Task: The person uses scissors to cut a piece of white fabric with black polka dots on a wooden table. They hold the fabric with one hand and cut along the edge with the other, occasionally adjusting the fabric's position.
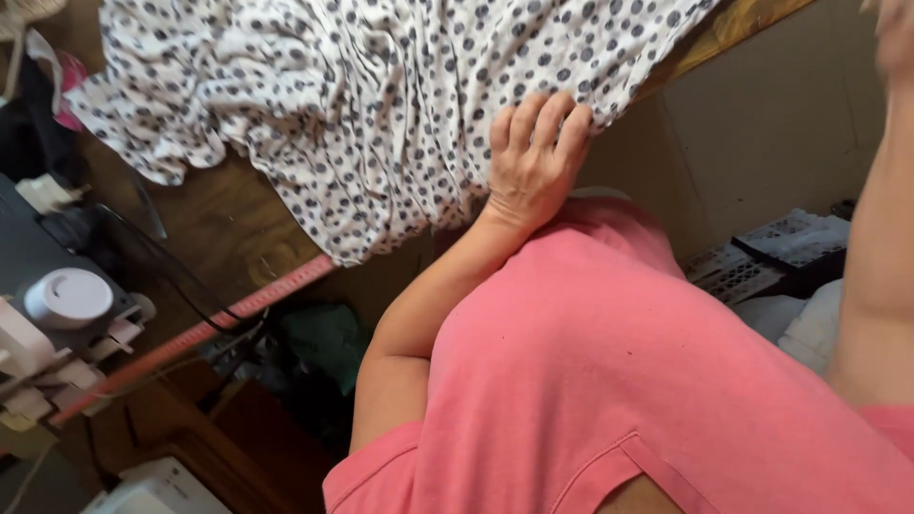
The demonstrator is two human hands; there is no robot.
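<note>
A white fabric with dark dots (381, 86) lies crumpled over a brown wooden table (219, 228). My left hand (533, 157) rests on the fabric's near edge with its fingers curled into the cloth, gripping it. My left arm runs down to my pink shirt (619, 381). My right forearm (881, 238) rises along the right side. My right hand (895, 33) is blurred and cut off at the top right corner, so whether it holds anything is hidden.
A pink measuring tape (276, 290) runs along the table's edge. A machine with a white round cap (67, 297) and black cords (181, 276) stands at the left. White plastic baskets (781, 243) lie at the right, and green cloth (324, 343) sits below the table.
</note>
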